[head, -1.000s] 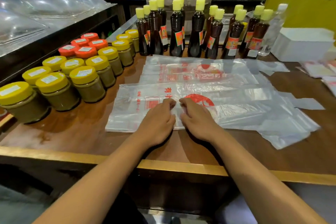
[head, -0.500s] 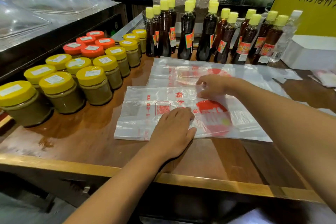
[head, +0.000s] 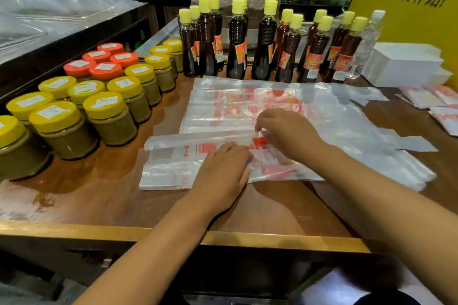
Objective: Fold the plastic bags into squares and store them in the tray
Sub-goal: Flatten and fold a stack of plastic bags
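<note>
Plastic bag [head: 173, 168] on wooden counter [head: 99, 195] | left hand [head: 223, 171] flat | right hand [head: 287, 131] pinching bag | jars [head: 109, 116], bottles [head: 265, 44] behind

Both hands on plastic bag [head: 173, 168], left hand [head: 223, 171] flat, right hand [head: 290, 131] pinching

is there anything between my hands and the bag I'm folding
Nothing visible. The left hand lies flat on the bag, and the right hand touches its folded upper edge. The jars and bottles stand off to the side and behind, apart from it.
</note>
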A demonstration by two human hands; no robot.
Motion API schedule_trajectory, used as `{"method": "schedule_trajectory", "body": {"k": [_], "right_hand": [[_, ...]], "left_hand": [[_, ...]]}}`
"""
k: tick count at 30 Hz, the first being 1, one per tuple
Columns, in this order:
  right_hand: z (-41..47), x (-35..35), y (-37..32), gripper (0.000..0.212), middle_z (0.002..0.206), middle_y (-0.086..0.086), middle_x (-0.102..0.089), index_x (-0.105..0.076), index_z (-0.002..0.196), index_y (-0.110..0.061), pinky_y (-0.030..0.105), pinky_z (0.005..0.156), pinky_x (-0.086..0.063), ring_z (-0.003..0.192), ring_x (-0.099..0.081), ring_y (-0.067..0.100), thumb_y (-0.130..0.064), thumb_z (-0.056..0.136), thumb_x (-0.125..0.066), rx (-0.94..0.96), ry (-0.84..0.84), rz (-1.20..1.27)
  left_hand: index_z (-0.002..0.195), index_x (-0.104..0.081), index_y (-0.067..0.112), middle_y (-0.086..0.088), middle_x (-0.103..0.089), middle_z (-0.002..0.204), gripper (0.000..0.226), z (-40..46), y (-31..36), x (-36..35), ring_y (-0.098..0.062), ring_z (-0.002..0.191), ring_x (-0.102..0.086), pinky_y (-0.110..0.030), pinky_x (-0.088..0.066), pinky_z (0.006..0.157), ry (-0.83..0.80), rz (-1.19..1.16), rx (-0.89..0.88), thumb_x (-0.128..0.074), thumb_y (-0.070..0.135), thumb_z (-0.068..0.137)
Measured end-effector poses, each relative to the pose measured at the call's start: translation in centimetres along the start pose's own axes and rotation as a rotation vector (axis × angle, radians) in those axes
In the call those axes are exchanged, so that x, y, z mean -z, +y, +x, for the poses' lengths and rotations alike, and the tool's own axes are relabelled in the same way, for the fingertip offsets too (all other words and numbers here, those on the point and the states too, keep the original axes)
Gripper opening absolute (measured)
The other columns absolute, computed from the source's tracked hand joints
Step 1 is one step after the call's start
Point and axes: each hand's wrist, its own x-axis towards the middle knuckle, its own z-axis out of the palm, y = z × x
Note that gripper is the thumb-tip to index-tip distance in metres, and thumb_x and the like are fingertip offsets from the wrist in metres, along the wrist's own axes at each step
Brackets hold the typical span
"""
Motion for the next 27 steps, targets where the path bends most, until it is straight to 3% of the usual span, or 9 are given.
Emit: {"method": "schedule_trajectory", "body": {"k": [3,6,10,13,16,19,22,24,27], "right_hand": [[-1.7,-2.3,-0.4,0.026,0.131,0.003,-0.063,-0.07,0.12,-0.018,0.041,0.09,-0.054,0.11,-0.061,0.026,-0.02,0.095,-0.063,-0.038,-0.035,0.021],[-2.7,-3.6,-0.2,0.035,0.146,0.003,-0.054,-0.06,0.135,-0.018,0.037,0.108,-0.042,0.128,-0.05,0.023,-0.029,0.104,-0.047,-0.083,-0.077,0.207],[-3.3,-3.9,0.2,0.041,0.157,0.001,-0.042,-0.052,0.146,-0.02,0.033,0.117,-0.028,0.141,-0.04,0.019,-0.029,0.107,-0.041,-0.101,-0.109,0.299],[-3.6,-3.3,0.0,0.043,0.159,0.001,-0.039,-0.048,0.149,-0.02,0.038,0.117,-0.026,0.143,-0.036,0.019,-0.029,0.109,-0.037,-0.066,-0.147,0.285],[-4.1,-2.9,-0.1,0.041,0.152,0.0,-0.043,-0.048,0.146,-0.021,0.041,0.111,-0.028,0.139,-0.038,0.019,-0.031,0.108,-0.034,-0.057,-0.154,0.249],[-4.2,-3.0,0.1,0.037,0.14,-0.005,-0.05,-0.053,0.138,-0.026,0.043,0.1,-0.036,0.13,-0.045,0.016,-0.035,0.106,-0.035,-0.057,-0.123,0.22],[-3.9,-3.4,0.1,0.032,0.123,-0.012,-0.054,-0.056,0.126,-0.031,0.04,0.086,-0.035,0.118,-0.051,0.014,-0.037,0.104,-0.035,-0.07,-0.108,0.213],[-3.9,-3.5,0.0,0.031,0.122,-0.014,-0.056,-0.058,0.126,-0.032,0.041,0.089,-0.034,0.118,-0.051,0.013,-0.037,0.103,-0.038,-0.079,-0.088,0.239],[-4.1,-3.6,0.2,0.032,0.135,-0.012,-0.058,-0.058,0.131,-0.031,0.043,0.108,-0.027,0.128,-0.05,0.013,-0.038,0.102,-0.047,-0.145,-0.074,0.348]], "left_hand": [[0.118,-0.067,0.025,0.006,-0.063,0.128,0.027,0.2,0.1,-0.1,-0.02,0.118,-0.051,-0.037,-0.045,0.091,-0.027,0.109,-0.085,-0.058,0.014,0.095],[0.111,-0.072,0.021,0.004,-0.069,0.118,0.032,0.2,0.6,0.1,-0.024,0.106,-0.055,-0.041,-0.048,0.079,-0.003,0.143,-0.15,-0.064,0.006,0.084],[0.13,-0.065,0.02,0.003,-0.061,0.138,0.032,-0.1,0.1,0.4,-0.022,0.128,-0.048,-0.043,-0.044,0.101,0.078,0.081,-0.012,-0.05,0.021,0.102],[0.146,-0.049,0.026,0.004,-0.034,0.162,0.045,0.1,-0.4,0.6,-0.021,0.15,-0.023,-0.045,-0.029,0.116,-0.101,0.127,0.178,-0.029,0.04,0.108],[0.153,-0.033,0.036,0.007,-0.016,0.168,0.051,0.0,0.4,0.6,-0.023,0.154,-0.008,-0.049,-0.013,0.117,-0.259,0.27,0.221,-0.018,0.05,0.106],[0.146,-0.045,0.037,0.006,-0.024,0.165,0.049,1.3,1.1,0.9,-0.025,0.152,-0.012,-0.051,-0.017,0.112,-0.215,0.347,0.186,-0.017,0.048,0.106],[0.14,-0.051,0.031,0.003,-0.029,0.163,0.046,3.4,1.0,0.1,-0.025,0.152,-0.013,-0.051,-0.019,0.113,-0.192,0.339,0.201,-0.021,0.041,0.107],[0.136,-0.051,0.026,0.003,-0.033,0.159,0.039,3.7,0.7,-0.7,-0.024,0.151,-0.016,-0.049,-0.02,0.113,-0.144,0.304,0.211,-0.027,0.037,0.107],[0.139,-0.045,0.028,0.004,-0.033,0.158,0.038,3.4,0.0,-1.5,-0.026,0.151,-0.019,-0.048,-0.018,0.117,-0.157,0.232,0.235,-0.028,0.041,0.107]]}}
